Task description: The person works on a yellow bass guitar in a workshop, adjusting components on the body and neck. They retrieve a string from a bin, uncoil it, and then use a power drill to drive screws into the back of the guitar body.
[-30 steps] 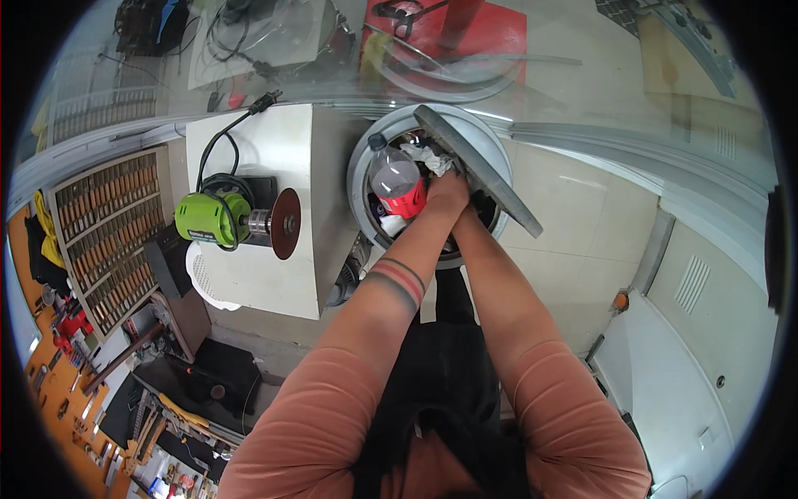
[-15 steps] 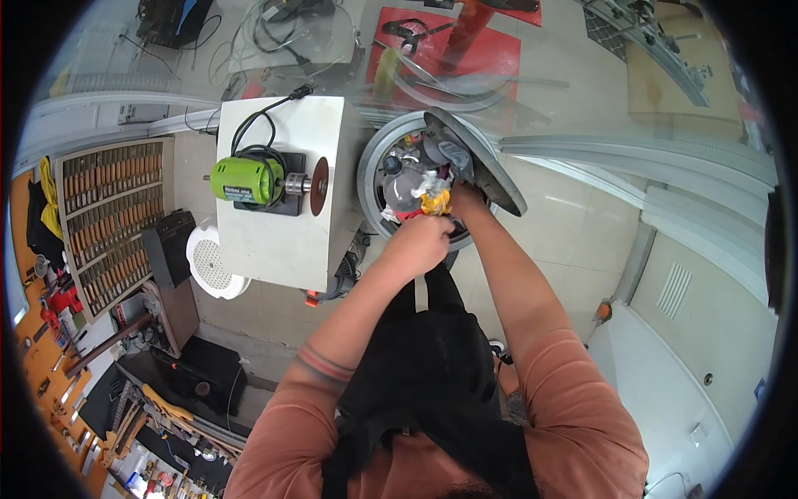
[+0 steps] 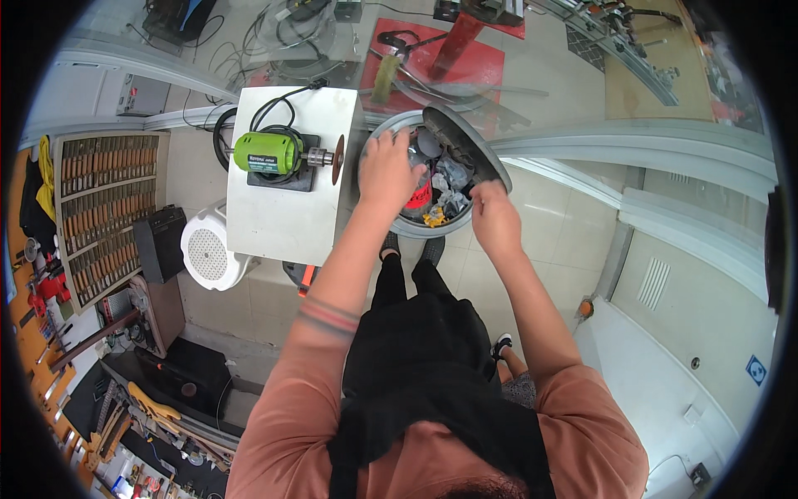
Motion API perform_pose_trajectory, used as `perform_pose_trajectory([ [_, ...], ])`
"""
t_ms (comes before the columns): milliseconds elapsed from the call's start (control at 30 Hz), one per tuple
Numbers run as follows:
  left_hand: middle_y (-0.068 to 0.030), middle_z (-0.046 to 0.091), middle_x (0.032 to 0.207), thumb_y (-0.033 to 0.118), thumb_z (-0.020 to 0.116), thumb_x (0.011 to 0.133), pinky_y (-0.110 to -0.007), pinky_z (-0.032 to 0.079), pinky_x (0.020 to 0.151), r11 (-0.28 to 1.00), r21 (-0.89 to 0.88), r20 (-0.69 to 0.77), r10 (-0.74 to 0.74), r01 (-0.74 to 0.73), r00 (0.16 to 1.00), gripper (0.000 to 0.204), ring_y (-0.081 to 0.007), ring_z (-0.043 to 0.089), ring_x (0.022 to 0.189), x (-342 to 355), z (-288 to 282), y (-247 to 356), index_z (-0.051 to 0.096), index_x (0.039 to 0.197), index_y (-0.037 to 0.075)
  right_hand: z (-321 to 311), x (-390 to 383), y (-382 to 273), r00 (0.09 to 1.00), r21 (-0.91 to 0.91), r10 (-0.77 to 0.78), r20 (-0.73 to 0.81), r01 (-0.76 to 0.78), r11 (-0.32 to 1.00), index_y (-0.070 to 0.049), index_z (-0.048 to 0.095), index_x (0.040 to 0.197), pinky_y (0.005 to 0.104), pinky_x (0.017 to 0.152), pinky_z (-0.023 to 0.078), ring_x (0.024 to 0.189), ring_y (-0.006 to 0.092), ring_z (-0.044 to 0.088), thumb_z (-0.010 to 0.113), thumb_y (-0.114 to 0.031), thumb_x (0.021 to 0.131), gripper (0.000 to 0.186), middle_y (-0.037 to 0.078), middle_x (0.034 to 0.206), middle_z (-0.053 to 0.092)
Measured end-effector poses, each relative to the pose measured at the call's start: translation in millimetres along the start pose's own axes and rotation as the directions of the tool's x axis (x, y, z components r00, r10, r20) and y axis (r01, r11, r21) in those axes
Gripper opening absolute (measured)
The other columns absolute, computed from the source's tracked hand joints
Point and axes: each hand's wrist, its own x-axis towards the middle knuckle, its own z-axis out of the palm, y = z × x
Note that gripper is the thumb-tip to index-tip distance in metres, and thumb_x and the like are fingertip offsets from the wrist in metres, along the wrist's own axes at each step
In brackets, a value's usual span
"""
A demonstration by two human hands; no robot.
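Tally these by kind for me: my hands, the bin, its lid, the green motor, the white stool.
Left hand and right hand: 2
Bin: 1
Lid: 1
Green motor: 1
White stool: 1
Total: 6

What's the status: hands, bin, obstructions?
Left hand open over bin, partly hiding red-labelled bottle. Right hand by edge of tilted lid, grip unclear. Lid overhangs bin's right side.
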Motion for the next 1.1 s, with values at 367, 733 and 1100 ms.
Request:
perform_pose_trajectory([
  [367,-0.0195,0.06,0.122,0.012,0.069,0.104,-0.058,0.057,0.091,0.981,-0.184,0.414,0.015,0.068,0.91,0.018,-0.0484,0.071,0.106,-47.5,-102.6,43.7,0.057,0.115,0.004,-44.1,17.4,16.9,0.977,0.005,0.026,-0.212,-0.026,1.0,-0.006,0.06,0.127,0.055,0.085,0.059,0.101,0.047,0.074,0.072,-0.023,0.104,0.031,0.021,0.11,0.073],
  [733,-0.0257,0.061,0.133,0.018,0.069,0.105,-0.058,0.058,0.097,0.989,-0.145,0.536,0.09,-0.013,0.839,0.039,-0.0496,0.069,0.118,-45.4,-17.7,25.3,0.058,0.139,0.005,-41.1,30.1,28.0,0.998,-0.213,-0.026,-0.058,0.013,0.977,-0.002,0.065,0.113,0.0551,0.081,0.062,0.095,0.045,0.076,0.067,-0.027,0.107,0.026,0.022,0.114,0.074],
  [1100,-0.0313,0.05,0.156,0.046,0.076,0.103,-0.05,0.056,0.113,0.98,0.185,0.831,-0.116,-0.075,0.544,0.091,-0.0444,0.058,0.146,-57.1,168.6,-9.2,0.028,0.178,0.031,-47.3,28.6,23.3,0.999,-0.234,-0.037,0.019,0.04,0.972,-0.003,0.065,0.112,0.0537,0.08,0.061,0.093,0.0438,0.076,0.065,-0.026,0.108,0.024,0.02,0.112,0.073],
])
